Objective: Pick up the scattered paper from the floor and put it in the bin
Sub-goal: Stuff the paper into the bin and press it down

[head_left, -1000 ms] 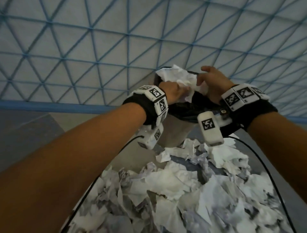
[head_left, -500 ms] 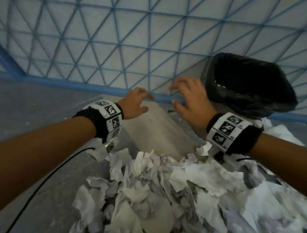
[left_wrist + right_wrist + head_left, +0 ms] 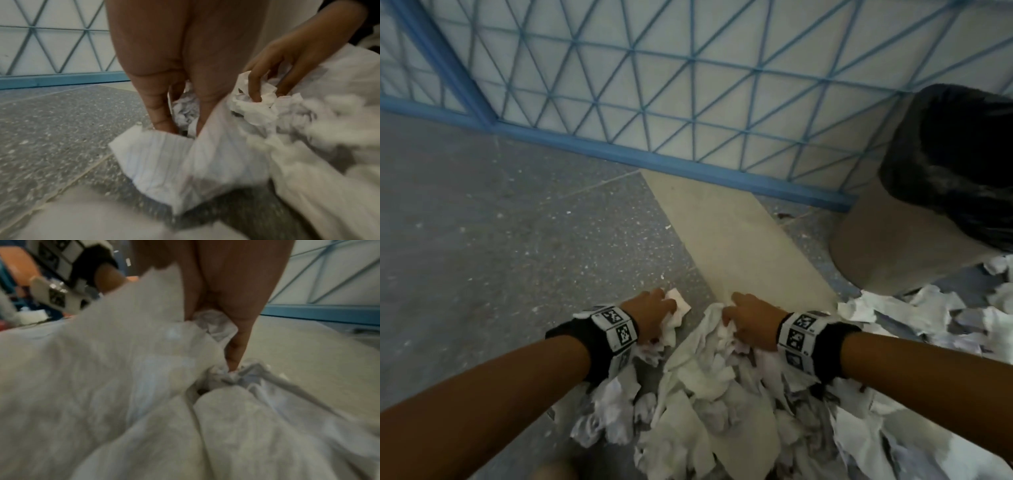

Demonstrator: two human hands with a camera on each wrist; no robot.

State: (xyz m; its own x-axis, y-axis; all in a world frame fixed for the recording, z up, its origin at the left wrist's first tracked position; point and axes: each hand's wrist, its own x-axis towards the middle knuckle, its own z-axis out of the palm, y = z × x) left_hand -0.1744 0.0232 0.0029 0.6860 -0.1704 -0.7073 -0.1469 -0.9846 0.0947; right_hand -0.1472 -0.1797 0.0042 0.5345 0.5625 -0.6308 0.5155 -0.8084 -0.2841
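Torn and crumpled white paper (image 3: 722, 394) lies in a heap on the floor in front of me. My left hand (image 3: 664, 308) is down at the heap's far left edge; in the left wrist view its thumb and fingers (image 3: 160, 113) dig in around a lined sheet (image 3: 160, 162). Just to the right, my right hand (image 3: 732, 315) grips a crumpled wad (image 3: 257, 110) with curled fingers. The right wrist view shows its fingertips (image 3: 234, 360) buried in bunched paper (image 3: 144, 386). The beige bin (image 3: 887, 240) with a black liner (image 3: 962, 154) stands at the far right.
A wall with a blue triangular lattice (image 3: 688, 85) and a blue base rail (image 3: 654, 161) runs behind. Grey speckled floor (image 3: 500, 240) spreads to the left, and a pale strip (image 3: 739, 240) runs from the wall to my hands. More scraps (image 3: 928, 315) lie by the bin's foot.
A second ago both hands held paper over the bin's mouth. They let it go, swung left and down, and now grip paper in the heap on the floor.
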